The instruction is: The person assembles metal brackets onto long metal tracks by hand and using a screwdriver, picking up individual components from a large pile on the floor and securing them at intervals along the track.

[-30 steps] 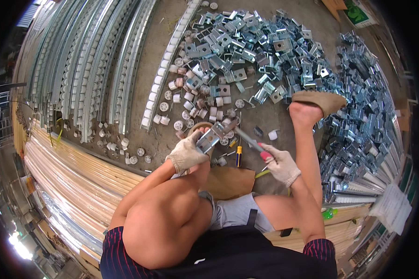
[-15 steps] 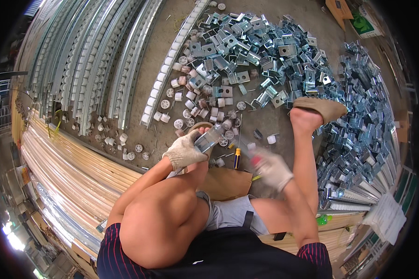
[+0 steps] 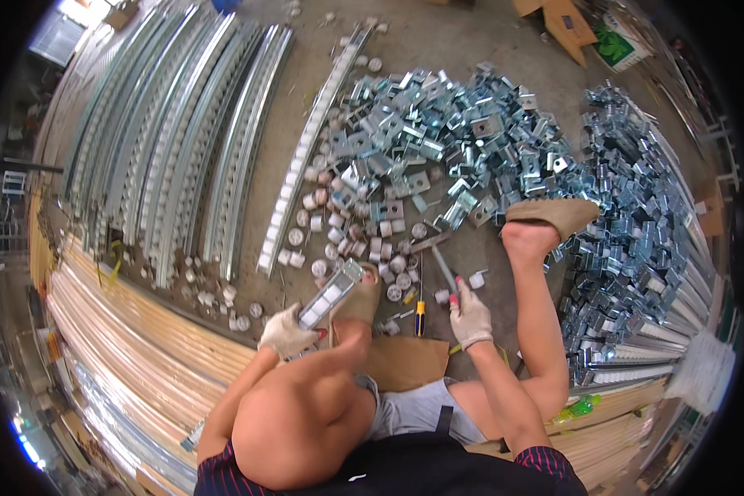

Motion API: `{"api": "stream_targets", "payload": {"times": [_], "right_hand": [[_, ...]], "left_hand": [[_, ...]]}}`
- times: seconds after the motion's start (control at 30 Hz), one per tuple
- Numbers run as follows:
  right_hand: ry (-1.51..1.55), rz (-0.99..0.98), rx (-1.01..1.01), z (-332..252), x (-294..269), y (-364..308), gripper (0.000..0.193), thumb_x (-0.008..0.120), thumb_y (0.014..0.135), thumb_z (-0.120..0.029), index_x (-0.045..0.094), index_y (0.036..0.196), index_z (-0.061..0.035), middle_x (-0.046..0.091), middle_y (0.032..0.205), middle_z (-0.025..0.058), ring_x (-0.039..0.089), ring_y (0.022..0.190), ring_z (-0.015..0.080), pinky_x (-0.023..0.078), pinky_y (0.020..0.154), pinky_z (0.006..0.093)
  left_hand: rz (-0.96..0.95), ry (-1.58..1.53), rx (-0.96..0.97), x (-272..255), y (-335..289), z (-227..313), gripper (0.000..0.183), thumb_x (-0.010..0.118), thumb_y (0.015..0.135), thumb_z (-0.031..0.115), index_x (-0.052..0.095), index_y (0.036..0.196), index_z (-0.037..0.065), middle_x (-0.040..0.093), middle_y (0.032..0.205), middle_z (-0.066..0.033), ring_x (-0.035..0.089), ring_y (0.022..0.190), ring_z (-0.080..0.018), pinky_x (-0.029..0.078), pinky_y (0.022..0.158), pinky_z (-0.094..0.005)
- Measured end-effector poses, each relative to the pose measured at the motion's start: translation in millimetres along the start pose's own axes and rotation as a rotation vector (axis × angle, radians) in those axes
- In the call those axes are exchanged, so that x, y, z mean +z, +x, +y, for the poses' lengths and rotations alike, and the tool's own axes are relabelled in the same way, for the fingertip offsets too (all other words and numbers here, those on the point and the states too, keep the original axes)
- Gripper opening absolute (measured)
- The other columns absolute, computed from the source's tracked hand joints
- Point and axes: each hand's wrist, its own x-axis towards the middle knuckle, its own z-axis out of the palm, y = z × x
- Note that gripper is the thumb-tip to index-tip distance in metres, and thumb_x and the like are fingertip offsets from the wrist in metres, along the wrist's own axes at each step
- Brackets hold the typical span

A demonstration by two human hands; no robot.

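- Left hand (image 3: 285, 332): gloved, closed around slotted metal channel piece (image 3: 331, 293), held above the knee.
- Right hand (image 3: 471, 317): gloved, gripping rod-like tool (image 3: 445, 269) over the floor (image 3: 479, 248).
- Recommendation: steady the channel before bringing the tool to 1 slot.

Right hand (image 3: 471, 318) has swung back out toward the floor, gripping what looks like a metal rod (image 3: 443, 269); a moment ago it was blurred, mid-move.
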Motion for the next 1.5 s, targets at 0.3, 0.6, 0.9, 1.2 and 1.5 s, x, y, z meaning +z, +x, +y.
{"api": "stream_targets", "payload": {"times": [0.3, 0.6, 0.9, 1.2, 1.5], "right_hand": [[-0.099, 0.088, -0.852, -140.0, -126.1, 37.6, 0.079, 0.082, 0.077, -0.032, 0.055, 0.148, -0.0114, 0.055, 0.143, 0.0181, 0.050, 0.136, 0.0390, 0.036, 0.114, 0.0551], [0.293, -0.657, -0.384, -118.8, -87.4, -13.9, 0.045, 0.073, 0.075, -0.029, 0.067, 0.115, -0.0095, 0.074, 0.097, 0.0208, 0.072, 0.094, 0.0405, 0.056, 0.083, 0.0487], [1.122, -0.057, 0.349, -81.6, -83.8, -96.8, 0.038, 0.078, 0.088, -0.038, 0.075, 0.107, -0.0050, 0.072, 0.074, 0.0043, 0.069, 0.064, 0.0137, 0.056, 0.063, 0.0332], [1.508, 0.942, 0.408, 6.7, -228.1, -54.5, 0.014, 0.072, 0.094, -0.013, 0.068, 0.096, 0.0005, 0.066, 0.073, 0.0069, 0.065, 0.053, 0.0191, 0.055, 0.046, 0.0335], [1.539, 1.178, 0.372, 46.7, -326.5, -31.4, 0.030, 0.079, 0.091, -0.029, 0.069, 0.101, -0.0018, 0.068, 0.076, 0.0087, 0.067, 0.057, 0.0219, 0.058, 0.050, 0.0361]], "left_hand": [[-0.149, 0.312, 0.232, -14.8, 9.1, 100.7, 0.055, 0.078, 0.078, 0.054, 0.077, 0.110, 0.009, 0.076, 0.103, -0.0241, 0.072, 0.104, -0.0428, 0.058, 0.091, -0.0502], [-0.361, 1.000, 0.589, -11.6, -5.8, 207.1, 0.070, 0.075, 0.074, 0.062, 0.073, 0.118, 0.008, 0.076, 0.110, -0.0227, 0.073, 0.107, -0.0383, 0.057, 0.095, -0.0468], [0.009, -0.485, 0.841, -75.6, -55.3, 229.8, 0.049, 0.082, 0.075, -0.007, 0.067, 0.122, -0.001, 0.074, 0.112, -0.0087, 0.070, 0.105, -0.0142, 0.057, 0.093, -0.0302], [-0.017, -0.269, 0.801, -67.4, -12.0, 171.3, 0.040, 0.079, 0.091, 0.007, 0.067, 0.127, -0.003, 0.076, 0.112, -0.0142, 0.073, 0.099, -0.0195, 0.059, 0.088, -0.0334], [-0.156, -0.268, 0.814, -71.6, -17.8, 173.4, 0.043, 0.079, 0.093, 0.009, 0.065, 0.131, -0.002, 0.076, 0.110, -0.0137, 0.073, 0.096, -0.0196, 0.059, 0.086, -0.0332]]}}
